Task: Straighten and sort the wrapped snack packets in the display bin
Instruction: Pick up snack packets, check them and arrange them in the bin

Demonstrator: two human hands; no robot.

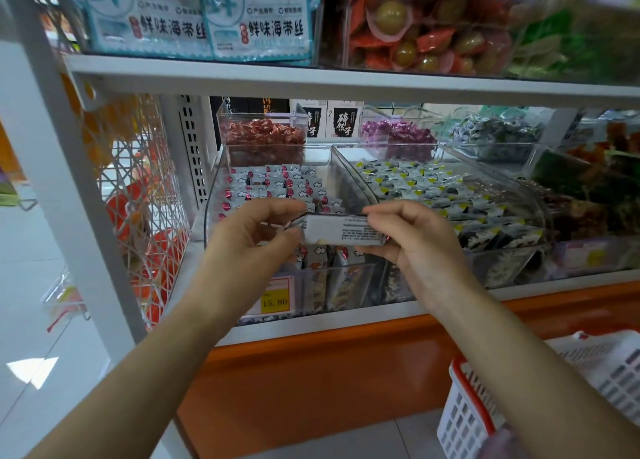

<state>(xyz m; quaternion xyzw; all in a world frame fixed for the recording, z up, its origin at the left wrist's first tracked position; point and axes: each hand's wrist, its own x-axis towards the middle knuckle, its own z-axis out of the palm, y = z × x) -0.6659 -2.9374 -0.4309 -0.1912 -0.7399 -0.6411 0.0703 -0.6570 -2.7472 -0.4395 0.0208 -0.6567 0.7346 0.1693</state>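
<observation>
My left hand (252, 231) and right hand (414, 240) pinch one white packet (341, 231) by its ends, printed back up, over the display bin (212, 195). I judge I'm mid-sort: next I flip it and align it with the rows (277, 181) at twelve o'clock.

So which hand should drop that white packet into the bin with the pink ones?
Probably the left hand: it pinches the packet directly over the pink-marked bin, while the right hand sits nearer the neighbouring bin.

left hand (258, 231), right hand (412, 240), pinching packet (341, 230), over bin (211, 195)
</observation>
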